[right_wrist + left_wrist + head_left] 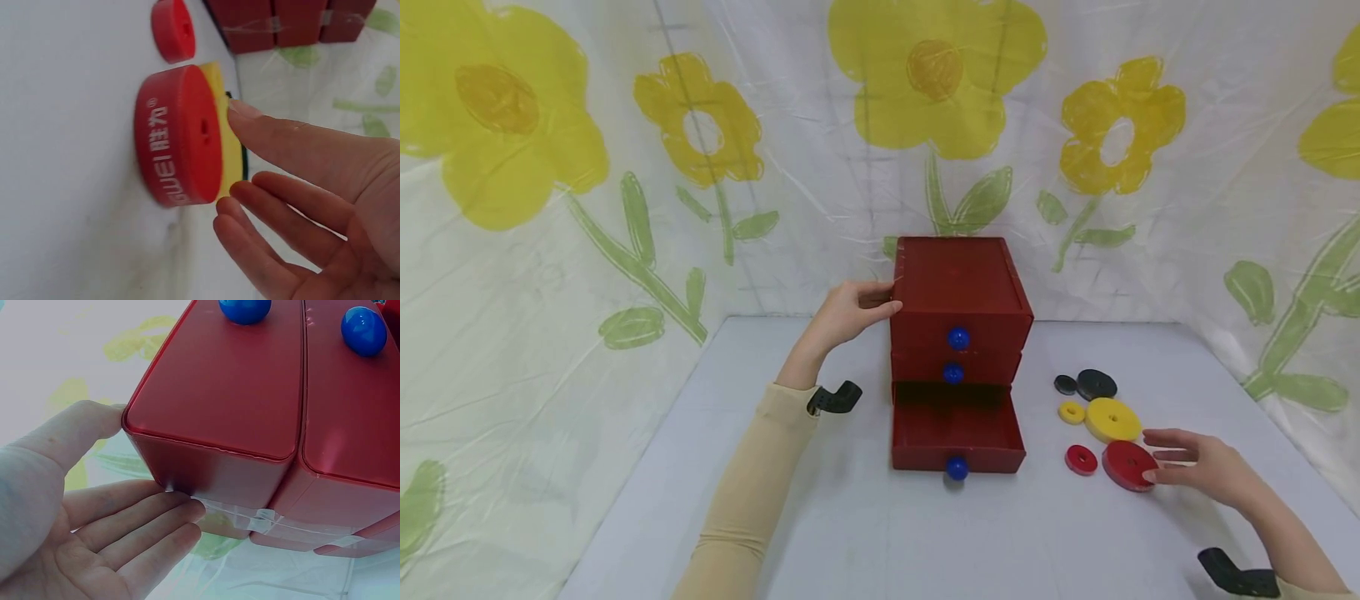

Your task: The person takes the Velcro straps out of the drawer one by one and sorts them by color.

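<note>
A red chest of small drawers [958, 275] with blue knobs stands in the middle of the table, its bottom drawer [958, 459] pulled out. My left hand [853, 314] is at the chest's upper left side. In the left wrist view its thumb meets the front edge, while nearly straight fingers [140, 531] lie along the side wall. Over on the right, my right hand [1202, 468] hovers beside a large red tape roll [1126, 464], fingers spread and gripping nothing. The right wrist view shows white lettering on that roll [165, 137], with the thumb and fingertips close to it.
A small red roll [1081, 460] lies left of the large one. Behind them are a large yellow roll [1112, 419], a small yellow roll [1071, 412], a large black roll [1097, 384] and a small black roll [1065, 384]. A flower-painted sheet [820, 208] hangs behind the table.
</note>
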Motion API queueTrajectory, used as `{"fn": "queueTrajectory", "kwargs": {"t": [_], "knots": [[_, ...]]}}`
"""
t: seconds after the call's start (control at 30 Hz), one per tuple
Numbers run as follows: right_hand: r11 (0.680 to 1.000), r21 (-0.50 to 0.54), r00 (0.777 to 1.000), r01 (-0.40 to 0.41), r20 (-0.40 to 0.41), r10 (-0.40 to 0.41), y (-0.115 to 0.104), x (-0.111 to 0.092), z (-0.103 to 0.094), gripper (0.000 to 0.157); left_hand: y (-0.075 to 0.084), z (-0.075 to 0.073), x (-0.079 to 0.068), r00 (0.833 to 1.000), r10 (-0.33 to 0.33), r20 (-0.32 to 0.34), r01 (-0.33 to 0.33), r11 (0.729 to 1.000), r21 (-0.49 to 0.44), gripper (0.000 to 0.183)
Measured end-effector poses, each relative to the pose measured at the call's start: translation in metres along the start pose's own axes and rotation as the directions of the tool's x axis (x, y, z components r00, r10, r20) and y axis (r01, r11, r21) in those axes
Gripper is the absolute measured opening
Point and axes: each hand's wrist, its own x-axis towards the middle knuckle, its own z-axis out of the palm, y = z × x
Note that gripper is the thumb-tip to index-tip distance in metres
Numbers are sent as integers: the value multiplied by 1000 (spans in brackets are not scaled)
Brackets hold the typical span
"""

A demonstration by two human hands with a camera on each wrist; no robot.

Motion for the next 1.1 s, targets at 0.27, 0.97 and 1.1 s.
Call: {"fn": "queueTrajectory", "kwargs": {"t": [0.27, 0.97, 1.1], "knots": [[999, -2, 994, 46, -101, -46, -32, -11, -1, 67, 0, 0, -1, 1000, -5, 1, 5, 1000, 1, 54], [947, 195, 967, 256, -58, -249, -137, -8, 53, 43, 0, 0, -1, 1000, -10, 1, 10, 1000, 14, 55], [929, 201, 950, 311, -21, -313, -145, -3, 68, 40, 1, 0, -1, 1000, -10, 1, 10, 1000, 15, 54]]}}
